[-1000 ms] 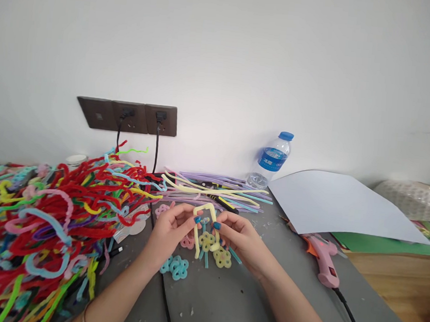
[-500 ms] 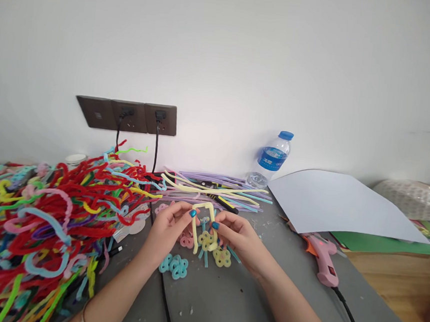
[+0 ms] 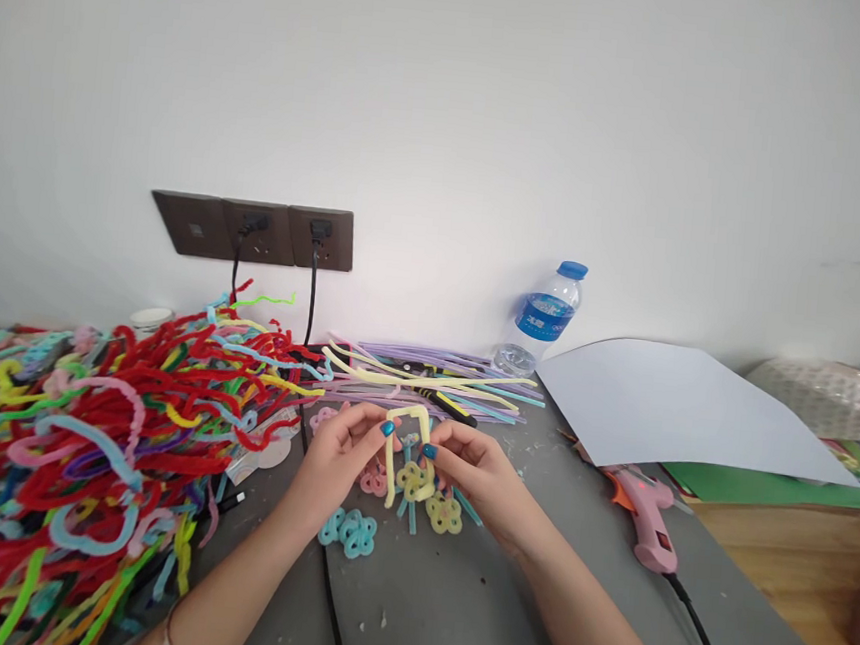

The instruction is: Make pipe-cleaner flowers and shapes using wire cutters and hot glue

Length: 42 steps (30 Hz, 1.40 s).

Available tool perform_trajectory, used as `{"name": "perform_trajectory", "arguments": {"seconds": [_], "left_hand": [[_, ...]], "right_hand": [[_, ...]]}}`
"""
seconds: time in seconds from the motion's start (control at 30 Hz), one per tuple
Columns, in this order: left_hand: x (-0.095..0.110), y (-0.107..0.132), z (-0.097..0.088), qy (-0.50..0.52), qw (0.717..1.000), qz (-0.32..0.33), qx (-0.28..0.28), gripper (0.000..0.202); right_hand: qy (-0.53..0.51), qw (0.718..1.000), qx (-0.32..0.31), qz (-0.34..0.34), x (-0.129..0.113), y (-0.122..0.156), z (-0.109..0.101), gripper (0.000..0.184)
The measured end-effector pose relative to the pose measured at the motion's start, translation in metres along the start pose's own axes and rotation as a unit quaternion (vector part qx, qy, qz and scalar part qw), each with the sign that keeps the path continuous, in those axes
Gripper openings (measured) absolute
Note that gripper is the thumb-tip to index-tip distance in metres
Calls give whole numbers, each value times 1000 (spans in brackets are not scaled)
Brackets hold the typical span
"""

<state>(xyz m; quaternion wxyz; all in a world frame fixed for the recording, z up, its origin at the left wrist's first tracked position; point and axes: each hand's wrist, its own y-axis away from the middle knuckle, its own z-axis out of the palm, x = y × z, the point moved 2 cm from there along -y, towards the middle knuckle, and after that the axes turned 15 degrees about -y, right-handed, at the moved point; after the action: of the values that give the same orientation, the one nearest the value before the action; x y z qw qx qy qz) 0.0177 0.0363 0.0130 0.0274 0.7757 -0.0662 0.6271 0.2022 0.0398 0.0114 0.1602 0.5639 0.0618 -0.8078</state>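
A pale yellow pipe cleaner (image 3: 408, 413), bent with square corners into an open frame shape, is held up between my two hands. My left hand (image 3: 347, 456) pinches its left side between thumb and fingers. On the right side, my right hand (image 3: 467, 466) pinches it the same way. Below and behind it on the table lie small looped pipe-cleaner flowers: yellow ones (image 3: 444, 514), pink ones (image 3: 374, 480) partly hidden by my left hand, and blue ones (image 3: 357, 534) nearer me. Short blue pieces (image 3: 413, 518) lie among them.
A big tangled heap of coloured pipe cleaners (image 3: 111, 435) covers the left. Straight pipe cleaners (image 3: 425, 380) and a yellow-black cutter (image 3: 447, 405) lie behind my hands. A water bottle (image 3: 547, 318) leans at the wall. White paper (image 3: 693, 411) and a pink glue gun (image 3: 647, 522) with its cord are rightward.
The lower right end of the yellow pipe cleaner has shifted slightly, and my right fingers have moved a little along it. Both hands keep their pinch; nothing else has visibly moved.
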Motion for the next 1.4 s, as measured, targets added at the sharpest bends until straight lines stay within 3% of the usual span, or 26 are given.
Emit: {"name": "perform_trajectory", "arguments": {"seconds": [0.37,0.6,0.9,1.13,1.4], "left_hand": [[1,1,0,-7,1000,4,-8,39],[0,4,7,2,993,-26,-111,45],[4,5,8,-2,990,-41,-137,41],[1,3,8,60,987,-84,-119,46],[2,1,4,114,989,-79,-44,41]], "right_hand": [[-14,1000,4,-7,-1,1,1,36],[-51,998,33,-26,-4,1,-1,36],[-127,988,74,-38,-8,2,-3,38],[-137,987,74,-34,-8,1,-3,38],[-128,989,69,-31,-7,1,-2,38]]}}
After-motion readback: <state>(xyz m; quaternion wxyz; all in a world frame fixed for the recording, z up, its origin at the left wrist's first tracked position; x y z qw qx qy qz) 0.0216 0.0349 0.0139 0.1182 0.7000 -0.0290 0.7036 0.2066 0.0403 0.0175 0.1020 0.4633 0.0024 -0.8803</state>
